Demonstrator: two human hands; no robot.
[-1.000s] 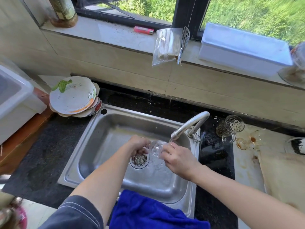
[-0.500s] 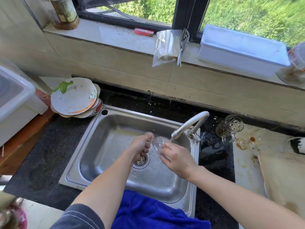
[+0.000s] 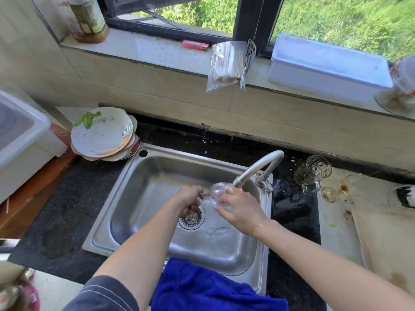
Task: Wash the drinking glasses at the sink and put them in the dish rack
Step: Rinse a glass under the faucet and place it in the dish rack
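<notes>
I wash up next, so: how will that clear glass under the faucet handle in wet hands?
Probably slippery: the glass is under the faucet and the right hand glistens wet. Likely fragile: thin clear wall above a hard steel sink. Its rounded bowl could roll if laid down.

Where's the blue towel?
In the head view, bottom middle, the towel drapes over the near edge of the sink, closest to the person.

Dark counter (image 3: 56, 209): plate stack (image 3: 103, 135) left of sink (image 3: 202, 158); glass mug (image 3: 314, 173) right; blue cloth (image 3: 213, 290) front.
</notes>
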